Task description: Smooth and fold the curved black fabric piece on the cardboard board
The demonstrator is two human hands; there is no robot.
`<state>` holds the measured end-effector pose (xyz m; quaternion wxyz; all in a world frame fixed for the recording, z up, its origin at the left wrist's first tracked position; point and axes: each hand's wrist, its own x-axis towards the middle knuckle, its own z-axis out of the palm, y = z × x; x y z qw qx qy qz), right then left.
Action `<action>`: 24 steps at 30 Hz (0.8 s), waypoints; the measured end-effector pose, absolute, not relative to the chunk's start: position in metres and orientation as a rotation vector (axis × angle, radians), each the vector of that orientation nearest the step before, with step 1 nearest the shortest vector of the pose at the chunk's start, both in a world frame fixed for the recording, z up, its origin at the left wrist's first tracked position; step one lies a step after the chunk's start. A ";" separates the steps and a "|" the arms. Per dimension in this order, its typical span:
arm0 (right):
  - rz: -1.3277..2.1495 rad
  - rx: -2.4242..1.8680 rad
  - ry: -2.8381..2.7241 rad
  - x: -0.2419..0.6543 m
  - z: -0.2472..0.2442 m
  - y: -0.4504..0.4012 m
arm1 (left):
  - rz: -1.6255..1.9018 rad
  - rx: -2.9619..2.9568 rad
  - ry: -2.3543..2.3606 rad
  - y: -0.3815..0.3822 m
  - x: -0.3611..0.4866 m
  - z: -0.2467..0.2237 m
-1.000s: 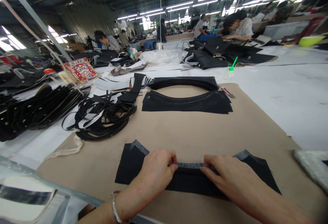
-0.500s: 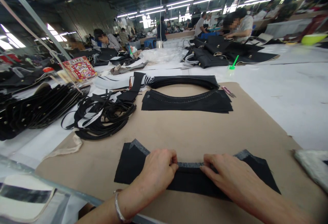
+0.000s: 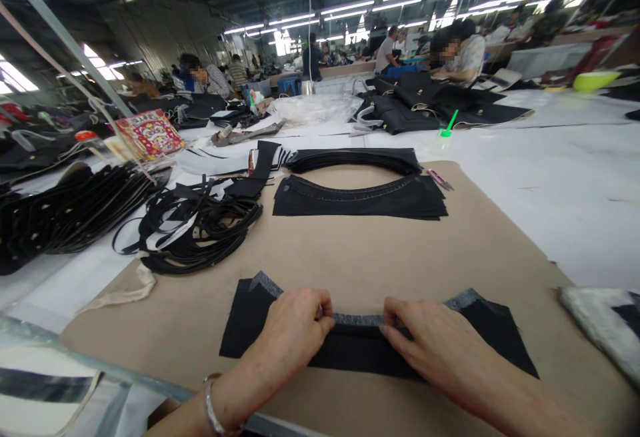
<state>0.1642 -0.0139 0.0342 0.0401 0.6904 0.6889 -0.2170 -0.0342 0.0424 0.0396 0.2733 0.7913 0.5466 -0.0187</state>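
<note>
Black wide cloth panel (image 3: 350, 352) with a curved grey edge (image 3: 357, 320) lies on the flat brown sheet (image 3: 350, 250) over the white table (image 3: 530, 190). Left hand (image 3: 299, 322) and right hand (image 3: 429, 330) both pinch that edge, slightly apart. Looks light, floppy, probably not fragile or slippery; gripping the curve either side of middle seems smart.

White table (image 3: 520, 184) in view, a broad tan sheet (image 3: 340, 250) spread over it!
On that sheet: one black fabric piece (image 3: 350, 356) right up front, a near stack of black panels (image 3: 363, 205) and a far stack (image 3: 350, 156) beyond, pink-handled snips (image 3: 438, 179) at their right; black strips (image 3: 237, 242) tangle over its left edge, a dark heap (image 3: 65, 220) farther left.
</note>
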 end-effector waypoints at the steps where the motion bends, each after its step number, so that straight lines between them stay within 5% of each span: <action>1: -0.658 2.111 2.124 0.164 0.034 -0.014 | -0.056 2.129 1.475 0.043 -0.035 0.040; 24: -0.546 2.128 2.014 0.173 0.032 -0.013 | -0.047 2.158 1.479 0.047 -0.041 0.031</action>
